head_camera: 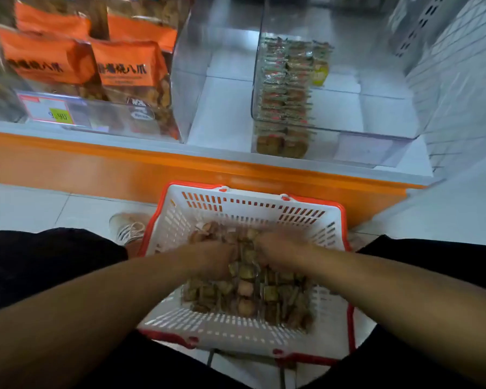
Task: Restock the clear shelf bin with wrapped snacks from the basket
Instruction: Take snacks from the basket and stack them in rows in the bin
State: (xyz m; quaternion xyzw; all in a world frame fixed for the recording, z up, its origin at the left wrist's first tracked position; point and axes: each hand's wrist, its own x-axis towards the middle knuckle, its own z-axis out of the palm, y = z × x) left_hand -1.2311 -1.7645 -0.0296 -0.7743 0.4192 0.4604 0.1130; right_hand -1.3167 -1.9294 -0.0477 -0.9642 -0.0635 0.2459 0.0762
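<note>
A white basket with a red rim (236, 329) sits on the floor between my knees. It holds a pile of small brown wrapped snacks (244, 296). Both hands are down in the pile, blurred by motion. My left hand (216, 259) and my right hand (272, 245) press toward each other with a clump of snacks squeezed between them. Up on the shelf stands the clear shelf bin (376, 130), with a row of wrapped snacks (286, 88) stacked along its left wall; the rest of the bin holds nothing.
Orange snack bags (124, 66) fill a clear bin at the left of the shelf, behind a price tag (48, 108). An orange shelf edge (124, 169) runs across in front of the basket. My shoe (127, 228) rests left of the basket.
</note>
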